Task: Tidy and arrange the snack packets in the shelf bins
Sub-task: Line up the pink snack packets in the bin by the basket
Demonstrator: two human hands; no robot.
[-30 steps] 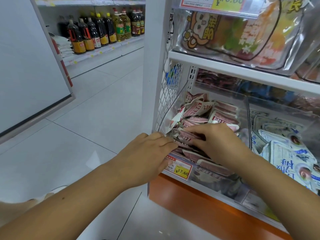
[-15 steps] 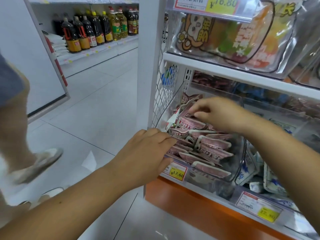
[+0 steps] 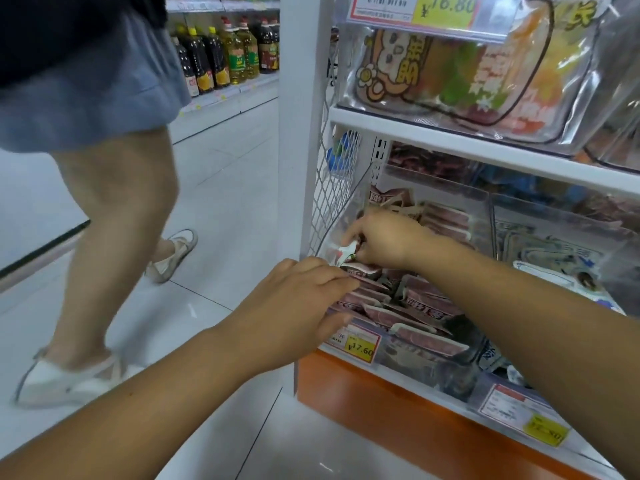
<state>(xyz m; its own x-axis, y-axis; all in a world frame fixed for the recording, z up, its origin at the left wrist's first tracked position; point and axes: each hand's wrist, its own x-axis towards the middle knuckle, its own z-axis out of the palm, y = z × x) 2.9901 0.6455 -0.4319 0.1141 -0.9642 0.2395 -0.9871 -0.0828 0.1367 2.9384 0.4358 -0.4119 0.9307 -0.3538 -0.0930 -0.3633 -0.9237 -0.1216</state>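
Head view: flat pink-red snack packets [image 3: 428, 305] overlapping, jumbled in clear bin [image 3: 410, 359].

R hand [image 3: 384, 242] moves again: at front of the clear plastic shelf bin [image 3: 483, 223] 1 s ago, up on the back pile 0.5 s ago, now at bin's left side by the white wire-mesh side panel [image 3: 337, 188], fingers curled just beside a white-and-green packet [image 3: 346, 252]. Passer-by in grey-blue shorts [image 3: 86, 91] & white shoes [image 3: 65, 379], only at frame edge 0.5 s ago, now fills left aisle mid-stride.
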